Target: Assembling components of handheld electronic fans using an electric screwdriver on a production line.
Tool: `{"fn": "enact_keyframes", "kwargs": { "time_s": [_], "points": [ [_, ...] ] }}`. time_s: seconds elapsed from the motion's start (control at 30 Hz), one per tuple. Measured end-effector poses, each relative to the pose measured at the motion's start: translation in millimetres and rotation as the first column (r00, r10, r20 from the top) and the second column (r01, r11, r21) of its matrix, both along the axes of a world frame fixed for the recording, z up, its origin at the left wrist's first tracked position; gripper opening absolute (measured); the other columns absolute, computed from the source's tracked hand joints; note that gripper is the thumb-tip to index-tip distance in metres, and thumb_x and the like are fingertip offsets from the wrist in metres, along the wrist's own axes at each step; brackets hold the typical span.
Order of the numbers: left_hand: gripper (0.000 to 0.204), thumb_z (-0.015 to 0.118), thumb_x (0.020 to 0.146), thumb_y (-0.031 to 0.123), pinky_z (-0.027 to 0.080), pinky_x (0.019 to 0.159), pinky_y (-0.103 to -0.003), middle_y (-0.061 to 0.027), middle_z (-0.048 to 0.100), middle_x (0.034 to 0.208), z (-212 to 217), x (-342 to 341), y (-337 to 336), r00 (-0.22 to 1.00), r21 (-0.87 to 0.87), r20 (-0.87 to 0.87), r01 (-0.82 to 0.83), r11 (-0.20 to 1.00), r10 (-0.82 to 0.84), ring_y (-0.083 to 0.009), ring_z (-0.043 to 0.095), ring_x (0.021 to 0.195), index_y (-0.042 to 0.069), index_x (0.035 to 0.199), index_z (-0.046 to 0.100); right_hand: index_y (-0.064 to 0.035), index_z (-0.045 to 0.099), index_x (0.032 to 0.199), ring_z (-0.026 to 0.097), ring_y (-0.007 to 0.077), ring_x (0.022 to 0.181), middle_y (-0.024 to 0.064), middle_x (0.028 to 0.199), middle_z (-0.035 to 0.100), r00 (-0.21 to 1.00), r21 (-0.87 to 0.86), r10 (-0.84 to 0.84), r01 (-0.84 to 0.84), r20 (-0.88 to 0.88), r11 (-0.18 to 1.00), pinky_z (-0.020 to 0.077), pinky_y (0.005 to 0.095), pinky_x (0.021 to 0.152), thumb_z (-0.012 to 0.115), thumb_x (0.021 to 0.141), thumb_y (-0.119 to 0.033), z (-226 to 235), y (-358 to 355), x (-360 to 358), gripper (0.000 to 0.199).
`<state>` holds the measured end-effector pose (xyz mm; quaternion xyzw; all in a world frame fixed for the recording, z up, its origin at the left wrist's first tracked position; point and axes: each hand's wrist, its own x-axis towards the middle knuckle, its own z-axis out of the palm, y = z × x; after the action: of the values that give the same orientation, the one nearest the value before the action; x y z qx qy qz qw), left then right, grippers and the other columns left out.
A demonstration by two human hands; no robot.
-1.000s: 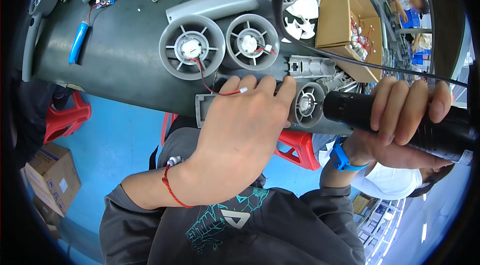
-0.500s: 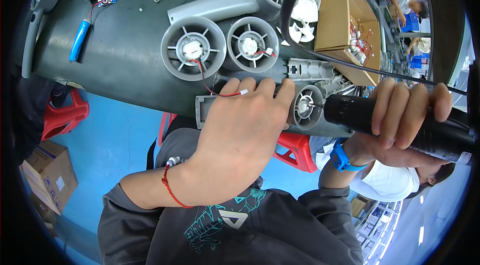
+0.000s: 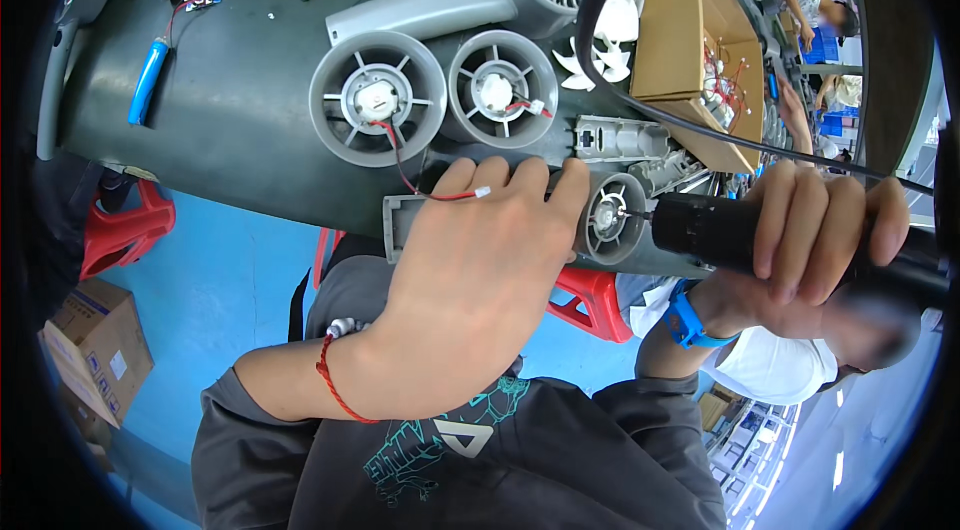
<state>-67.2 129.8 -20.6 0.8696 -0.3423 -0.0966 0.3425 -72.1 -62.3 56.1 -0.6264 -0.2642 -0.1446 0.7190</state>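
Observation:
My left hand (image 3: 490,255) lies over a grey fan housing, its fingers curled round the body and hiding most of it. To the right of my fingers shows the housing's round head (image 3: 612,218), with spokes and a metal hub; a squared grey end (image 3: 395,227) sticks out on the left. My right hand (image 3: 825,240) is wrapped round a black electric screwdriver (image 3: 705,227), held almost level. Its thin bit reaches left to the hub of the round head. Beyond my left hand stand two grey fan rings (image 3: 430,115) (image 3: 548,95) with white motors; one's red-black lead hangs against my knuckles.
Behind the rings lies a grey hand-held fan (image 3: 440,10). White impellers (image 3: 600,63), grey half shells (image 3: 620,138) and a cardboard box (image 3: 668,25) of wired motors are at the right. A blue battery (image 3: 148,82) lies left. A black cable (image 3: 720,130) arches across the right.
The view has shifted slightly, and the screwdriver sits a touch further right with its bit still at the hub. Another person's hand has appeared beyond the box. My left hand keeps its grip.

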Motion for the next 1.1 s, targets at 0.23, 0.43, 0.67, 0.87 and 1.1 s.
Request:
{"fn": "enact_keyframes", "kwargs": {
  "time_s": [0.23, 0.43, 0.67, 0.87, 1.1],
  "points": [
    [0.055, 0.076, 0.077, 0.018, 0.044, 0.079, -0.038, -0.0073, 0.055, 0.087, -0.1, -0.2, -0.3, 1.0, 0.026, -0.016, 0.008, 1.0, -0.008, -0.0257, 0.057, 0.085, 0.007, 0.128, 0.057, -0.0121, 0.05, 0.09, 0.056, 0.0068, 0.046, -0.0028, 0.061, 0.059, 0.998, -0.014, 0.06, -0.06, -0.01, 0.998, 0.046, 0.018, 0.046, 0.062, 0.091, -0.054, -0.8, -9.4, 2.0, 0.044],
    [0.055, 0.075, 0.078, 0.019, 0.044, 0.079, -0.038, -0.008, 0.056, 0.088, 1.4, -0.3, 0.2, 1.0, 0.062, -0.013, 0.001, 0.998, 0.0, -0.027, 0.058, 0.085, 0.007, 0.129, 0.058, -0.0113, 0.049, 0.09, 0.057, 0.0072, 0.047, -0.0016, 0.063, 0.06, 0.996, -0.031, 0.067, -0.069, -0.055, 0.997, 0.0468, 0.0187, 0.046, 0.059, 0.093, -0.054, 0.1, -11.1, 1.9, 0.044],
    [0.054, 0.074, 0.078, 0.017, 0.045, 0.077, -0.039, -0.0101, 0.057, 0.087, -1.0, -0.4, -1.0, 1.0, 0.0, 0.021, -0.008, 1.0, 0.008, -0.0291, 0.058, 0.083, 0.003, 0.128, 0.058, -0.0113, 0.047, 0.094, 0.054, 0.0063, 0.047, -0.0025, 0.061, 0.056, 0.994, -0.05, -0.001, -0.005, -0.109, 0.999, 0.0432, 0.0192, 0.044, 0.055, 0.086, -0.073, 0.7, -1.7, -0.8, 0.062],
    [0.053, 0.074, 0.078, 0.017, 0.045, 0.078, -0.04, -0.011, 0.058, 0.087, -1.7, -2.1, -0.8, 0.999, -0.03, 0.033, -0.02, 0.999, 0.021, -0.0302, 0.059, 0.084, 0.003, 0.127, 0.058, -0.0122, 0.044, 0.094, 0.048, 0.0059, 0.047, -0.0041, 0.06, 0.05, 0.977, 0.02, -0.173, 0.177, -0.127, 0.984, 0.0395, 0.021, 0.047, 0.047, 0.081, -0.084, -0.8, 10.5, -6.8, 0.073],
    [0.054, 0.075, 0.078, 0.017, 0.046, 0.078, -0.041, -0.0104, 0.059, 0.087, -1.1, -2.8, -2.7, 0.999, -0.015, 0.044, -0.017, 1.0, 0.018, -0.0303, 0.06, 0.084, 0.004, 0.127, 0.058, -0.0098, 0.047, 0.1, 0.048, 0.0054, 0.047, -0.0044, 0.061, 0.05, 0.967, -0.002, -0.235, 0.236, -0.103, 0.972, 0.0395, 0.022, 0.047, 0.044, 0.082, -0.084, -2.8, 12.8, -11.6, 0.076]
  ]
}}
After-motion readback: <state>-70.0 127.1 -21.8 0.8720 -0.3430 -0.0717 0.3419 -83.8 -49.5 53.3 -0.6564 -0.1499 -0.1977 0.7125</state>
